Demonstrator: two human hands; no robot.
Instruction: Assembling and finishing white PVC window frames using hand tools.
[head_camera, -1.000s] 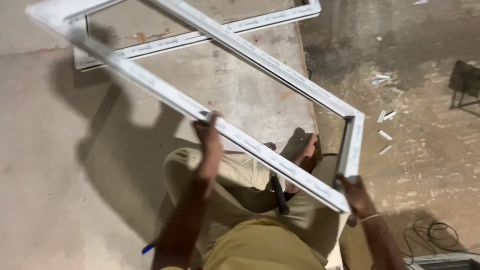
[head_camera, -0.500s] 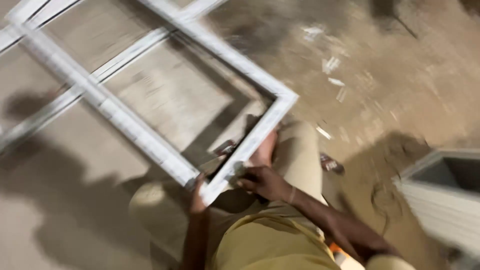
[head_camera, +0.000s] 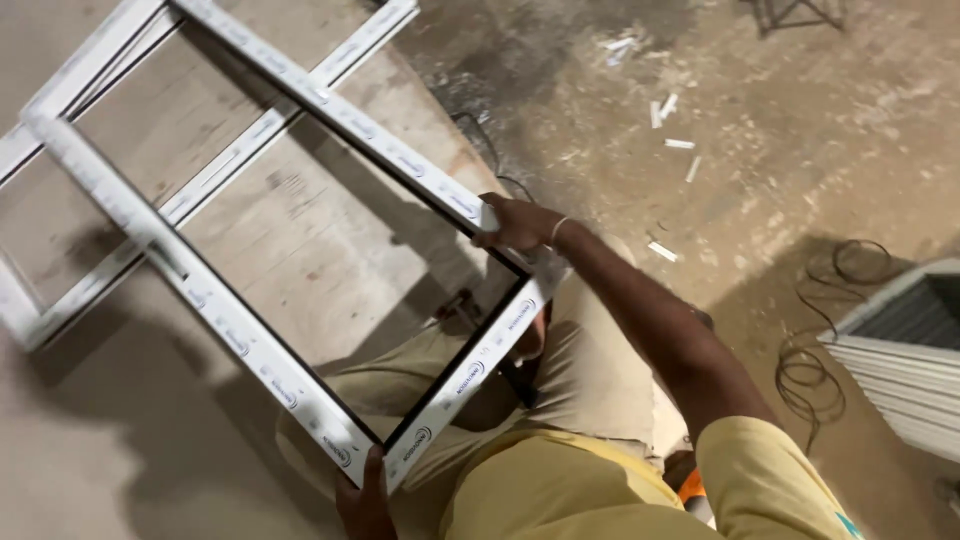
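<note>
Hands clamp a white window frame (head_camera: 300, 290): left hand (head_camera: 365, 500) grips its near corner, right hand (head_camera: 520, 222) its far corner, above a concrete floor (head_camera: 750, 120)

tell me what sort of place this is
Probably a window-frame fabrication workshop: the hands hold a white rectangular plastic window frame, white profile offcuts litter the dusty concrete floor, and coiled black cable lies nearby.

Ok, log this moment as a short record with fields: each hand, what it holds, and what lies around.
left hand: grips the near bottom corner of the white window frame
right hand: grips the frame's far right corner, arm stretched out
frame position: held tilted above the person's lap
second frame: white, lying flat on the wooden board
floor: dusty concrete with white offcuts and coiled cable
</note>
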